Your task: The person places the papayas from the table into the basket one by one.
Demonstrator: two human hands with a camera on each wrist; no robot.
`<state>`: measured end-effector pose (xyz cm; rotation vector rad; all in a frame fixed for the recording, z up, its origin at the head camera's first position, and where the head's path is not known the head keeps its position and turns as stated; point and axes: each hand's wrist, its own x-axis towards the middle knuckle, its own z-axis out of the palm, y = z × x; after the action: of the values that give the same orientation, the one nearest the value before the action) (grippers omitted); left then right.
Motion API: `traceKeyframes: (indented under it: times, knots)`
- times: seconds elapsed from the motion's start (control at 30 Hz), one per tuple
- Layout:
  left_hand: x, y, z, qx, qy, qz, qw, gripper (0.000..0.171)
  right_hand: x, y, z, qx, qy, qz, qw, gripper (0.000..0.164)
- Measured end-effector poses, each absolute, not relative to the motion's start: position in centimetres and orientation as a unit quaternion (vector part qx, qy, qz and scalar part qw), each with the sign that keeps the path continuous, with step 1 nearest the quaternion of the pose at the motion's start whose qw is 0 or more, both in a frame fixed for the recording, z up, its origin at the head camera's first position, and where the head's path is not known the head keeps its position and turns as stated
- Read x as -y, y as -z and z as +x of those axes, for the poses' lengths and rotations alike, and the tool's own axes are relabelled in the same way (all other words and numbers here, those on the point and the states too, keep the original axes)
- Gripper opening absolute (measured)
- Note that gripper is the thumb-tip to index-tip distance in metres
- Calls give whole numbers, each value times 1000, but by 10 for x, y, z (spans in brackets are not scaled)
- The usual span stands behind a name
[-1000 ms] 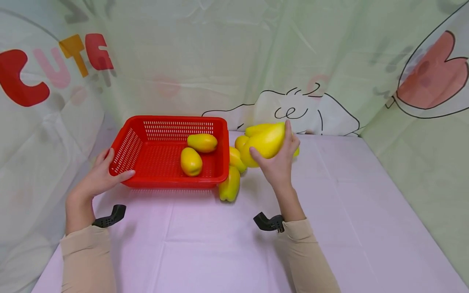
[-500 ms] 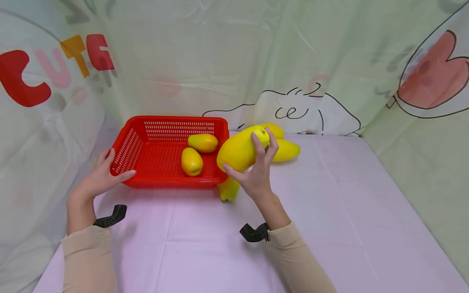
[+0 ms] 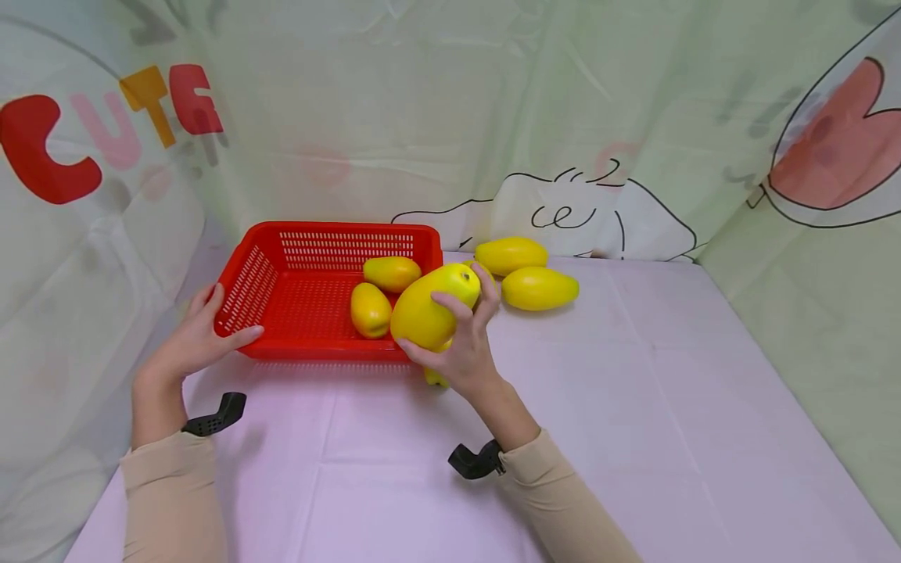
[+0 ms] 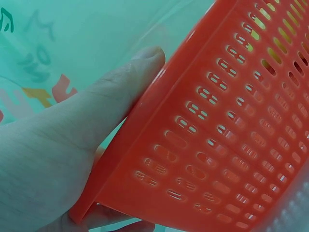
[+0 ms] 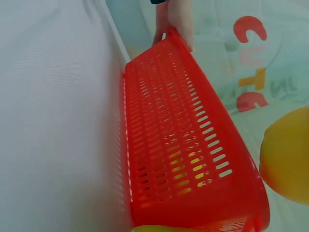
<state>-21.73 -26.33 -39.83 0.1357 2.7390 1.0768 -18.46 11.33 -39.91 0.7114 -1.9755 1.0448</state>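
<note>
My left hand [image 3: 186,336] holds the left end of a red slotted plastic basket [image 3: 317,350], thumb over the rim. The left wrist view shows that thumb [image 4: 111,92] along the edge. A large yellow mango [image 3: 425,317] is in my right hand [image 3: 464,352], gripped between thumb and spread fingers over the basket's right front corner. In the right wrist view the mango [image 5: 289,154] hangs beside the basket rim [image 5: 231,130]. Two smaller yellow-orange fruits, one behind [image 3: 392,274] and one in front [image 3: 370,310], lie in the basket's right half.
Two long yellow fruits, one at the back [image 3: 511,255] and one nearer [image 3: 540,288], lie right of the basket. A greenish-yellow fruit [image 3: 436,378] shows by the basket's front corner, mostly hidden. Printed curtains [image 3: 422,117] enclose the pale tablecloth [image 3: 394,469].
My right hand has carried the large mango left and down, from above the fruits on the table to over the basket's right side. The left hand keeps its grip on the basket.
</note>
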Motion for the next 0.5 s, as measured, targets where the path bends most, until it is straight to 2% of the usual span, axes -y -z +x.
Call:
traceKeyframes:
  times: [0.5]
  knots:
    - [261,396,-216,-927,-359,48,97,111,-110,407,-188,783,-397,273,393,81]
